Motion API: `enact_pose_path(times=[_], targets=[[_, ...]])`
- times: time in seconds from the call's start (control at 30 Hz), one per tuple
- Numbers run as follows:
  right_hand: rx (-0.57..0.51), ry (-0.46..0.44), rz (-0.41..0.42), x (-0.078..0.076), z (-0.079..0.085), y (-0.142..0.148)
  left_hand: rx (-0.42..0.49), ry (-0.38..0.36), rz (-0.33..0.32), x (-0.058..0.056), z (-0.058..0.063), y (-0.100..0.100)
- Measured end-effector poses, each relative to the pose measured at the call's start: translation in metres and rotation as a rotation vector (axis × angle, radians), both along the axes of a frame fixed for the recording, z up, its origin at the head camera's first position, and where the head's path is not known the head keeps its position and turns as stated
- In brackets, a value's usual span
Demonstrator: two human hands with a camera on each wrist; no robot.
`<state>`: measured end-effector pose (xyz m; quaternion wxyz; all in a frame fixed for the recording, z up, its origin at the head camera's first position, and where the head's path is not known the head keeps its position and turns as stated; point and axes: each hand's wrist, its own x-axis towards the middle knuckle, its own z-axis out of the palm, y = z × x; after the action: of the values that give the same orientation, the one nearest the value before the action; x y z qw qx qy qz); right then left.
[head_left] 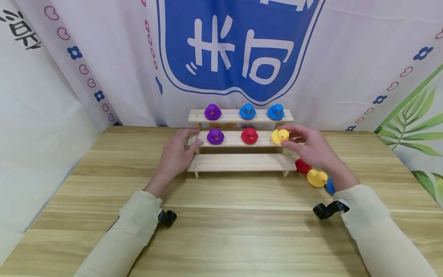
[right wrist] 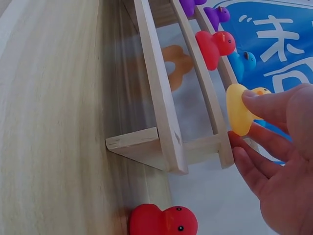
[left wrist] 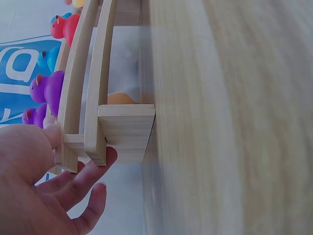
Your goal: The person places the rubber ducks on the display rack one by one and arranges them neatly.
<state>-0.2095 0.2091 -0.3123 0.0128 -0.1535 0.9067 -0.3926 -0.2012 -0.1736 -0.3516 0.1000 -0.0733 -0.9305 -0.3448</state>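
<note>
A three-tier wooden stand (head_left: 242,163) sits on the table. My right hand (head_left: 313,148) pinches a yellow rubber duck (head_left: 279,136) at the right end of the middle tier; the right wrist view shows thumb and fingers about its sides. At the opposite end, my left hand (head_left: 177,152) grips the stand, thumb over the middle tier and fingers around its end. A purple duck (head_left: 215,136) and a red duck (head_left: 249,135) share that tier. Along the top tier are another purple duck (head_left: 212,112), a blue duck (head_left: 247,111) and a second blue duck (head_left: 275,112).
Beside the stand's right end, on the wooden table (head_left: 221,238), lie a red duck (head_left: 303,166), a yellow duck (head_left: 317,178) and a blue duck (head_left: 330,186), partly hidden by my right forearm. A printed white curtain (head_left: 131,77) hangs behind the stand.
</note>
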Motion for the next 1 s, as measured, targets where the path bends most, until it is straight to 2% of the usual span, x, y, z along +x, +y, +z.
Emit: enact_pose_path(times=[0.4, 0.7, 1.0], targets=[[0.034, 0.044, -0.032, -0.005, -0.009, -0.008, -0.002, -0.009, -0.002, 0.000, 0.001, 0.000], [0.051, 0.025, -0.089, -0.005, -0.011, -0.014, 0.000, -0.004, -0.005, -0.001, 0.002, 0.000], [0.045, 0.037, -0.063, -0.003, -0.012, -0.010, -0.002, 0.003, -0.005, -0.001, 0.001, 0.000]])
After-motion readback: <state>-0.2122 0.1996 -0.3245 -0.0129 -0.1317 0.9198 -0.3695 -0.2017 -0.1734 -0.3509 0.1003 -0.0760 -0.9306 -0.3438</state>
